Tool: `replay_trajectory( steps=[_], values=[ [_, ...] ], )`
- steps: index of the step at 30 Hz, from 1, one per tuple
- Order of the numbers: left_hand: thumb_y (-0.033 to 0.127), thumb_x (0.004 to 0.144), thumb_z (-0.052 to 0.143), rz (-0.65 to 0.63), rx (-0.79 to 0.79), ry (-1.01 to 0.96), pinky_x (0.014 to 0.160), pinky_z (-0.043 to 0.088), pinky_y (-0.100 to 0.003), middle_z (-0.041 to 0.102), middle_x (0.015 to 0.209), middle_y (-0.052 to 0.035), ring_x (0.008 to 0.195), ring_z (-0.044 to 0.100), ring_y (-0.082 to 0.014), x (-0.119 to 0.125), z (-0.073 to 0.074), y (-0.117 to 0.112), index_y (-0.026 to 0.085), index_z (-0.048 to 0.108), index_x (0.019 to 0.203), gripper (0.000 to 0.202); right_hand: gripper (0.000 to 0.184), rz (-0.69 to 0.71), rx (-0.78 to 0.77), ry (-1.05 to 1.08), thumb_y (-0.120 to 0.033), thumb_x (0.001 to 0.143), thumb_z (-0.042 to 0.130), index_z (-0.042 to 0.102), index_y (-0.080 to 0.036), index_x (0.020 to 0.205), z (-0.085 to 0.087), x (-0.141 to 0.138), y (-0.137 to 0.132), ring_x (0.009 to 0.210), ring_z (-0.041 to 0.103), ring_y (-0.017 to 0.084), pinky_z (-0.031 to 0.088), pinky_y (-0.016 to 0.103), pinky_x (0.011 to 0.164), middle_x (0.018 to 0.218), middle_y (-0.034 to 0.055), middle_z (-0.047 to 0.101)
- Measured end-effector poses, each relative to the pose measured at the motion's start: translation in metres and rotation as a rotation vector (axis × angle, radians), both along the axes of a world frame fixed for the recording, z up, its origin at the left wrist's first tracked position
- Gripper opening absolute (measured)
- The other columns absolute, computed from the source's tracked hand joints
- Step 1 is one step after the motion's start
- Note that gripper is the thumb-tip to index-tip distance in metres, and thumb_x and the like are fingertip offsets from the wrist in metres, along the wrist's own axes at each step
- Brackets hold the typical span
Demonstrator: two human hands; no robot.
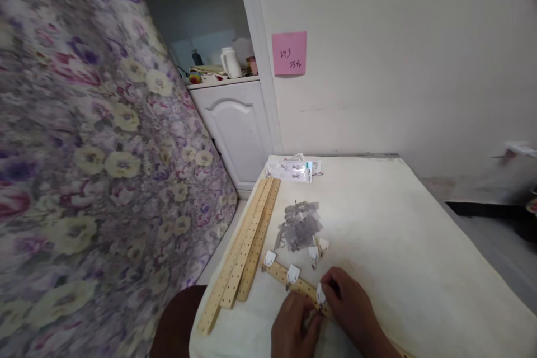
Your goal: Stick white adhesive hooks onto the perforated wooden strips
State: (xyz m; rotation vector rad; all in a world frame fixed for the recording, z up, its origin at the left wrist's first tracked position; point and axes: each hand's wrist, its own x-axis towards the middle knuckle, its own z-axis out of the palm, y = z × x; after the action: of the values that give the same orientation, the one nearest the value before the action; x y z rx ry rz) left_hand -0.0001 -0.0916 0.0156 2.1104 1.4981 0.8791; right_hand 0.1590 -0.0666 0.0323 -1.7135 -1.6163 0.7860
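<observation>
A wooden strip with drilled holes [305, 286] lies slanting near the table's front edge. White-tagged metal hooks sit along it: one hook [269, 259] at the far left end, another hook [292, 274] farther along. My right hand [352, 305] is closed, thumb and finger pinching a third white-tagged hook [320, 294] at the strip. From the near side, my left hand [293, 324] grips the strip with bent fingers close below that hook. Its fingertips are partly hidden. Two loose white-tagged hooks [314, 256] rest just beyond the strip.
Several long perforated wooden strips [247, 240] lie along the table's left side. A pile of grey-looking packets with hooks [300, 226] is mid-table. Packaging cards [289, 170] lie at the far edge. A flowered curtain [104, 151] hangs left; a pink note [289, 53] is on the wall.
</observation>
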Motion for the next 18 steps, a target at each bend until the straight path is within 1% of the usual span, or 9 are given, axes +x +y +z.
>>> replay_trajectory(
  steps=[4, 7, 11, 18],
  values=[
    [0.022, 0.084, 0.058, -0.036, -0.003, -0.071, 0.064, 0.049, -0.023, 0.064, 0.079, -0.0033, 0.073, 0.061, -0.0164, 0.001, 0.002, -0.002, 0.021, 0.064, 0.083, 0.006, 0.010, 0.032, -0.035, -0.011, -0.023, 0.078, 0.047, 0.055, -0.024, 0.072, -0.004, 0.002, 0.003, 0.068, 0.060, 0.017, 0.039, 0.027, 0.065, 0.072, -0.0008, 0.064],
    [0.021, 0.084, 0.056, -0.050, 0.013, -0.120, 0.064, 0.048, -0.023, 0.064, 0.078, -0.0028, 0.072, 0.061, -0.0157, 0.001, 0.002, -0.003, 0.021, 0.064, 0.082, 0.008, 0.011, 0.049, -0.039, -0.017, -0.023, 0.079, 0.046, 0.054, -0.023, 0.073, -0.003, 0.003, 0.002, 0.071, 0.060, 0.017, 0.038, 0.027, 0.066, 0.074, -0.0004, 0.064],
    [0.020, 0.085, 0.055, -0.074, 0.018, -0.088, 0.065, 0.049, -0.023, 0.064, 0.078, -0.0029, 0.073, 0.062, -0.0157, 0.001, 0.005, -0.004, 0.021, 0.063, 0.082, 0.008, 0.011, 0.064, -0.031, -0.021, -0.023, 0.081, 0.045, 0.055, -0.023, 0.075, 0.001, 0.002, 0.001, 0.073, 0.060, 0.017, 0.038, 0.028, 0.068, 0.076, -0.0003, 0.064],
    [0.020, 0.085, 0.055, -0.060, 0.029, -0.041, 0.065, 0.048, -0.023, 0.064, 0.078, -0.0028, 0.072, 0.062, -0.0154, 0.001, 0.005, -0.004, 0.020, 0.062, 0.082, 0.007, 0.013, 0.048, -0.014, -0.014, -0.024, 0.082, 0.045, 0.056, -0.023, 0.076, 0.008, 0.000, -0.004, 0.072, 0.059, 0.017, 0.038, 0.027, 0.067, 0.076, -0.0006, 0.063]
  ],
)
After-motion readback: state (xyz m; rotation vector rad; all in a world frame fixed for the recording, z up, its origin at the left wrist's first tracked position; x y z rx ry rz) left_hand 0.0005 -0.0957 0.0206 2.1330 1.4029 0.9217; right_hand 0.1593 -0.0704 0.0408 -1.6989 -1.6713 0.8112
